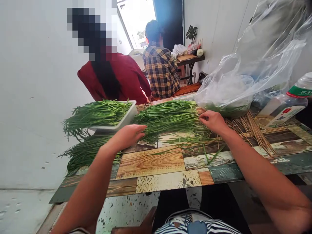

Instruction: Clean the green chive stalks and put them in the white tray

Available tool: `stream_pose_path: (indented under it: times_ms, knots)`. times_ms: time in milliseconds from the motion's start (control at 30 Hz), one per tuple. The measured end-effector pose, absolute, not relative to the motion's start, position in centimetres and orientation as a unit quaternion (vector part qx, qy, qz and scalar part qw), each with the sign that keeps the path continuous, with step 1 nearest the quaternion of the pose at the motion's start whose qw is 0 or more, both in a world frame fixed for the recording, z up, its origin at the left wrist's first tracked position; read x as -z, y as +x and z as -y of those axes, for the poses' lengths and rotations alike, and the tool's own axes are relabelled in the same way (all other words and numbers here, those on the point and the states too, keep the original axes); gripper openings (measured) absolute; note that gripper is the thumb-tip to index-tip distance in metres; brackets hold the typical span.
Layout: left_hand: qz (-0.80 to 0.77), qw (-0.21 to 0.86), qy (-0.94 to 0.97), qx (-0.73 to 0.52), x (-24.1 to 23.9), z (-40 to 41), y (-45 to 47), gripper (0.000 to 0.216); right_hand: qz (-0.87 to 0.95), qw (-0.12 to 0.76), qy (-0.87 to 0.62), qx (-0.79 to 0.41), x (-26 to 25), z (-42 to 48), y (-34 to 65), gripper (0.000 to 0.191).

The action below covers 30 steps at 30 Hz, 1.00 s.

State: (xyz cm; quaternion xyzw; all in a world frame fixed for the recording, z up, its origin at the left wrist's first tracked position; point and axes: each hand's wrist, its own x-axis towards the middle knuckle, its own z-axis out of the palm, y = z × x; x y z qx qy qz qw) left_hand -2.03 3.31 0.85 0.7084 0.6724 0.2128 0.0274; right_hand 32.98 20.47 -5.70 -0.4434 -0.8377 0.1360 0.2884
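A long pile of green chive stalks [170, 118] lies across the patterned table [156, 165]. My left hand [129, 135] rests on the pile's left end, fingers curled over the stalks. My right hand [213, 120] sits at the pile's right end, fingers bent and pinching the stalk ends. A second bundle of chives [85, 151] lies on the table's left edge below my left forearm. A white tray [122, 122] behind it holds more chives [97, 113].
Bamboo skewers [253, 130] lie at the right. A large clear plastic bag [243, 78] with greens and a plastic bottle [285, 105] stand behind them. Two people sit beyond the table, backs turned, one in red [117, 78], one in plaid [161, 70].
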Motion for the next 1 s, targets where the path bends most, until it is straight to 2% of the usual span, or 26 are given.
stream_pose_path:
  times_ms: [67,233,333,433,633,833,1000]
  knots:
    - [-0.613,0.051,0.765,-0.190,0.3,-5.1,1.2,0.028,0.842,0.279,-0.444,-0.124,5.8,-20.3,32.9,0.014]
    - [-0.541,0.034,0.791,-0.283,3.2,-9.5,8.3,0.022,0.836,0.293,-0.442,-0.143,6.1,-20.1,32.4,0.017]
    - [-0.553,0.010,0.775,-0.306,4.5,-10.4,10.6,0.021,0.839,0.298,-0.429,-0.155,6.5,-20.2,32.2,0.013]
    - [-0.580,-0.033,0.738,-0.342,5.8,-10.2,11.2,0.021,0.842,0.342,-0.389,-0.149,6.7,-20.2,32.2,0.007]
    - [-0.582,-0.076,0.707,-0.395,7.4,-10.0,10.5,0.021,0.827,0.435,-0.335,-0.117,5.7,-19.2,32.6,0.012]
    - [-0.601,-0.090,0.716,-0.344,7.1,-9.9,10.5,0.026,0.826,0.436,-0.341,-0.106,5.2,-18.8,32.6,0.012]
    - [-0.614,-0.118,0.706,-0.333,7.0,-9.5,11.1,0.025,0.812,0.451,-0.325,-0.179,4.5,-18.6,32.9,0.012]
